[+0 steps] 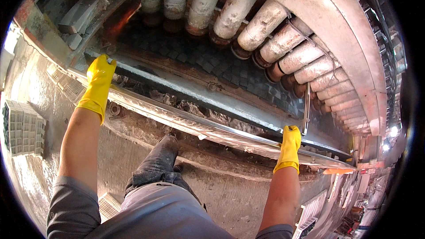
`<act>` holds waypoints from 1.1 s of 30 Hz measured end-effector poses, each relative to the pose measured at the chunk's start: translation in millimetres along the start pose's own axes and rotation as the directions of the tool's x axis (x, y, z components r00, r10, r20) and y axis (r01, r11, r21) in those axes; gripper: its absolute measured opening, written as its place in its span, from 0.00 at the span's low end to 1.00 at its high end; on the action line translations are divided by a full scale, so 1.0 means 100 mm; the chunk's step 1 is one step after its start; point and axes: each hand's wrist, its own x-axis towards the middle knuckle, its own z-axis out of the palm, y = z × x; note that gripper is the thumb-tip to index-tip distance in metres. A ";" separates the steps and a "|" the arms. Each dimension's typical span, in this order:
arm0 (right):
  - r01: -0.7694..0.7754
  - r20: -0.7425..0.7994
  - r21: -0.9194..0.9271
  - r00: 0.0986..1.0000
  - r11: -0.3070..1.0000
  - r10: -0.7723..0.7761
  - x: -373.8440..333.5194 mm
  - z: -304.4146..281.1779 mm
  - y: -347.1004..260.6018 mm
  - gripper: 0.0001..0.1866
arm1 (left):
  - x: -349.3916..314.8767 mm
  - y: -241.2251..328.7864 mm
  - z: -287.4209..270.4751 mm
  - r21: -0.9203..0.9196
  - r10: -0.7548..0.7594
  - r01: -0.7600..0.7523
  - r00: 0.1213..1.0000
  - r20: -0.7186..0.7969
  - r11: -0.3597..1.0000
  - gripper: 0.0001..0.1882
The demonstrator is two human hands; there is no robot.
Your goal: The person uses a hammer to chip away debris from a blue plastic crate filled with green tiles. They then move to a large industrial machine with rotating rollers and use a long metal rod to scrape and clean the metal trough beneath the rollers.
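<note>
Both my hands wear yellow rubber gloves. My left hand (99, 82) grips the left end of a long, flat metal bar (199, 126) that runs along the front edge of a big machine. My right hand (290, 144) is closed on the same bar near its right end, beside a thin upright metal handle (306, 110). Crusty grey residue (195, 106) lies along the ledge behind the bar. My knee and shoe (161, 159) sit below the bar's middle.
A row of several large, dusty white rollers (265, 24) curves across the machine above a dark tiled bed (208, 57). The concrete floor (221, 190) is wet. White plastic crates (22, 126) stand at the left, and more are at the lower right.
</note>
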 end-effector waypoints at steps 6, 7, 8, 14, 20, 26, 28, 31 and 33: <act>0.003 0.003 0.008 1.000 1.000 -0.003 0.08 0.01 0.01 0.22 | 0.03 0.07 -0.01 -0.010 -0.017 0.018 0.999 0.038 1.000 0.25; -0.004 0.008 0.012 1.000 1.000 0.003 0.07 0.01 -0.03 0.22 | 0.04 0.06 0.00 -0.008 -0.014 0.014 1.000 0.023 1.000 0.25; -0.010 0.012 0.016 1.000 1.000 0.010 0.06 0.01 -0.08 0.22 | 0.06 0.05 0.02 -0.005 -0.011 0.011 1.000 0.007 1.000 0.25; 0.090 0.006 -0.048 0.996 0.995 -0.090 0.33 -0.01 -0.16 0.22 | 0.24 0.26 0.01 0.015 -0.007 0.007 1.000 -0.012 1.000 0.22; 0.106 0.007 -0.130 0.994 0.986 -0.106 0.28 -0.08 -0.63 0.21 | 0.46 0.40 -0.02 0.050 -0.032 0.031 0.999 0.021 0.998 0.19; 0.181 -0.066 -0.293 0.976 0.939 -0.209 0.78 0.07 -0.49 0.22 | 0.61 0.69 -0.12 0.070 -0.071 0.066 0.995 0.072 0.995 0.22; 0.170 -0.071 -0.289 0.978 0.942 -0.198 0.85 0.06 -0.54 0.22 | 0.66 0.75 -0.11 0.072 -0.057 0.054 0.997 0.044 0.996 0.23; 0.225 -0.064 -0.346 0.963 0.911 -0.262 0.78 0.01 -0.74 0.22 | 0.73 0.79 -0.14 0.021 -0.041 0.041 0.999 0.002 0.999 0.20; 0.234 -0.095 -0.335 0.955 0.913 -0.279 0.93 0.04 -0.65 0.22 | 0.80 0.88 -0.16 0.047 -0.056 0.053 0.997 0.057 0.997 0.21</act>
